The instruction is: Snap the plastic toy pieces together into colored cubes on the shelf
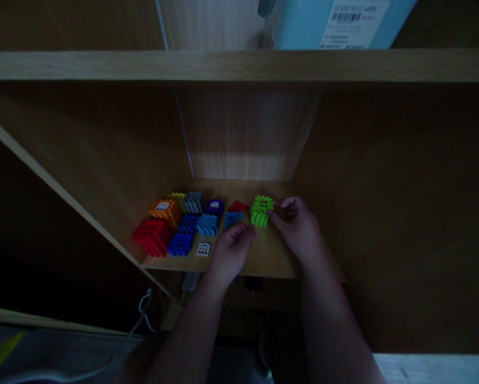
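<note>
A stack of light green interlocking plastic building tiles (pixel 259 216) stands on the lower shelf, with a window-patterned tile (pixel 264 202) on top. My right hand (pixel 297 224) is at its right side, thumb and index finger pinching at the edge of the top green tile. My left hand (pixel 233 248) is just below and left of the stack, its fingers curled together; whether anything is between them is hidden. Left of the green stack lie a light blue tile (pixel 233 217), partly behind my left hand, and a red piece (pixel 237 206).
Tile stacks fill the shelf's left: red (pixel 152 238), orange (pixel 165 212), yellow (pixel 177 198), grey (pixel 193 202), dark blue (pixel 180 244), light blue (pixel 208 225) and purple (pixel 214 207). A white window piece (pixel 203 249) lies in front. An upper shelf edge (pixel 239 65) holds a blue box (pixel 303 24).
</note>
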Demonstrator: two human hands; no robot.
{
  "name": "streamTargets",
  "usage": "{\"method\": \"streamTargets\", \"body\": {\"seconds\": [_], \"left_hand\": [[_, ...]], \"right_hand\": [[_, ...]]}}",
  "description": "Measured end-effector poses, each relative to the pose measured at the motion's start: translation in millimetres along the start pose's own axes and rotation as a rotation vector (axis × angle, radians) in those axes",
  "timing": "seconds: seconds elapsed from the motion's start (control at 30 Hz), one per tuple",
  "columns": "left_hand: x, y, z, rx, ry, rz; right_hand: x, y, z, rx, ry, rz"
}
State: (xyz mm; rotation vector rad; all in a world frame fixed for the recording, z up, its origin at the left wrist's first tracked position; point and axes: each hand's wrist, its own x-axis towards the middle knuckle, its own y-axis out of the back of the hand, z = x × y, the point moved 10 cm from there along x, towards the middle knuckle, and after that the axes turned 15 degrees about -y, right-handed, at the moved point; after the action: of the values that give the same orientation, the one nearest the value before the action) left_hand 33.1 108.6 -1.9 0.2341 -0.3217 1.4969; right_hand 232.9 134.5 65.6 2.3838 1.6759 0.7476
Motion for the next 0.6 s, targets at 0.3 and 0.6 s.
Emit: {"method": "streamTargets", "body": {"seconds": [0.3, 0.6], "left_hand": [[-1, -3.8, 7, 0.026, 0.006, -0.031], [-1, -5.6, 22, 0.076, -0.040, -0.031]], "right_hand": [[4, -8, 7, -0.045, 0.005, -0.042], [4, -12, 8, -0.063, 0.018, -0.046]]}}
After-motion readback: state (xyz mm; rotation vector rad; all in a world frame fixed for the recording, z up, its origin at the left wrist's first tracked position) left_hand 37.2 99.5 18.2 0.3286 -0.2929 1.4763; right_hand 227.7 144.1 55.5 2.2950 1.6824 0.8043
